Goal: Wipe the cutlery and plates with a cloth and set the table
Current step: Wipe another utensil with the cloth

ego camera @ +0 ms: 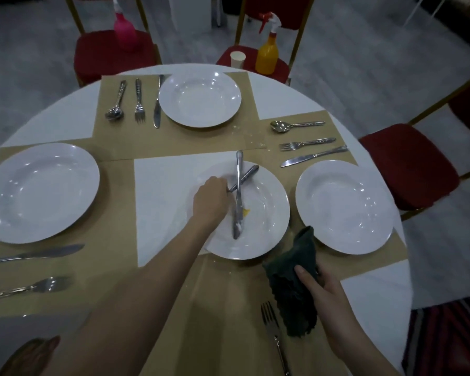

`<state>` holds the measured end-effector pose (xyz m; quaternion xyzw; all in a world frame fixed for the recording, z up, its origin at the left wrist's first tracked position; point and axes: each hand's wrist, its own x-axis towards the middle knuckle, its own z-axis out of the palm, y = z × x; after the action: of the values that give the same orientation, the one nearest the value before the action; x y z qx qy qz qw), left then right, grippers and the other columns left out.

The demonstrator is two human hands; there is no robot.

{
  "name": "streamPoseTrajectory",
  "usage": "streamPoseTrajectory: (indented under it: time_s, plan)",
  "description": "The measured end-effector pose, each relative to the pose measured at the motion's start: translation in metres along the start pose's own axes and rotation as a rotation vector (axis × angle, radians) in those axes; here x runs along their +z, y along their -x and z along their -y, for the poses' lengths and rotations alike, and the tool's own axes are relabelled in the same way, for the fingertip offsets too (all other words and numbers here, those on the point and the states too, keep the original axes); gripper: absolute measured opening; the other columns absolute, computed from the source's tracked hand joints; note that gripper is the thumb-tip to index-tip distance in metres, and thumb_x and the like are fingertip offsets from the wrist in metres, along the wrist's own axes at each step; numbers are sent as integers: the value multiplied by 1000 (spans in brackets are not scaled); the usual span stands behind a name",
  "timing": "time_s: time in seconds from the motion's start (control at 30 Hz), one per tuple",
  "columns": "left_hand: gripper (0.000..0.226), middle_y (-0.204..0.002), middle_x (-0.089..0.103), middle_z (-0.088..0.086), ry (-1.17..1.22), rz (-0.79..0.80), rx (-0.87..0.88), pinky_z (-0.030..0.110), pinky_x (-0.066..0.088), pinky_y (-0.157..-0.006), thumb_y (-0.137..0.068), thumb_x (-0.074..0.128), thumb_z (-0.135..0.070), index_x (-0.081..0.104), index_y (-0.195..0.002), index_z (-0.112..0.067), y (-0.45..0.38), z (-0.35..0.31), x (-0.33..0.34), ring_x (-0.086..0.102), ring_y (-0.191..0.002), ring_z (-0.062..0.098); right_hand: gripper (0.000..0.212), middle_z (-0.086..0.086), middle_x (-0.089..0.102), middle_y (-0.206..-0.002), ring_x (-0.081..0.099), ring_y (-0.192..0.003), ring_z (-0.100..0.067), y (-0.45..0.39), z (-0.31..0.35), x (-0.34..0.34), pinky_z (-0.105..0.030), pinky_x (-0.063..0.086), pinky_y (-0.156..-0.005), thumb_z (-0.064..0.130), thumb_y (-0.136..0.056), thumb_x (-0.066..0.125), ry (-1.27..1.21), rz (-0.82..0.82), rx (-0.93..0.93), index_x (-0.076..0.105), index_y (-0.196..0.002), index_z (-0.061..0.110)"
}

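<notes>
The round white table (369, 283) was the biggest thing in view, covered in part with brown paper mats (201, 142). Around its far side stood red chairs (407, 166); one carried a pink spray bottle (124, 32), another a yellow spray bottle (267, 54) with a paper cup (237, 59) just beside it.

Four white plates were on the table. The left plate (36, 192), the far plate (200, 99) and the right plate (345, 206) looked clean. The near plate (258, 213), in the middle before the person, had a small yellow spot (246, 212) on it.

A dark green cloth (293, 283) was held in the right hand (326, 291), with the thumb pressed on the cloth and the fingers wrapped behind it, close to the right edge of the near plate. The left hand (210, 198) reached over the near plate with the fingers curled around the end of one piece of cutlery (246, 176); what kind it was, I could not tell. A dirty knife (238, 196) lay across that piece on the plate, touching it.

Beside the far plate lay a spoon (116, 103), a fork (139, 103) and a knife (157, 104). A similar set of three (307, 143) lay above the right plate. At the left edge were a knife (36, 253) and a fork (27, 287). One more fork (274, 332) lay near the person, just beside the cloth.
</notes>
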<state>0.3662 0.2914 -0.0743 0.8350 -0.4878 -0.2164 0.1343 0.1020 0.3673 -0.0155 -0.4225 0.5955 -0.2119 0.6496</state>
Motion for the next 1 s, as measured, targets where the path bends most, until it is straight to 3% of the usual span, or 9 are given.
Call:
streamPoseTrajectory:
  time_s: [0.13,0.3,0.5,0.8,1.0]
  plan:
    - [9,-88,61,15,-19,63,-23,33,41,-63,-84,50,-9,52,-75,-8,5,10,-11,61,-83,36,22,2,75,-104,71,-97,-14,3,0,1,-32,55,-83,22,-93,60,0,2,15,65,-115,21]
    - [7,-84,60,13,-31,114,-68,36,49,-68,-84,50,-7,57,-83,-4,17,16,-22,62,-83,35,26,1,73,-107,69,-99,-16,6,4,4,-27,55,-77,27,-92,62,26,27,49,64,-117,20]
    - [9,-91,64,15,12,84,-76,33,46,-67,-86,55,-10,59,-88,-3,22,16,-25,62,-86,34,23,5,72,-108,68,-97,-12,11,9,5,-19,55,-69,27,-93,62,7,52,35,62,-116,25]
    - [16,-89,65,17,15,74,-68,37,48,-70,-88,56,-20,56,-82,-5,3,5,-18,62,-86,35,34,3,70,-112,67,-101,-13,6,6,2,-21,55,-74,30,-92,62,16,59,17,59,-125,23]
    - [14,-68,47,1,15,139,-115,30,39,-63,-84,58,-18,49,-81,-7,14,13,-24,53,-77,26,33,4,69,-113,65,-103,-13,8,5,1,-22,54,-73,29,-93,62,-2,63,19,58,-125,25]
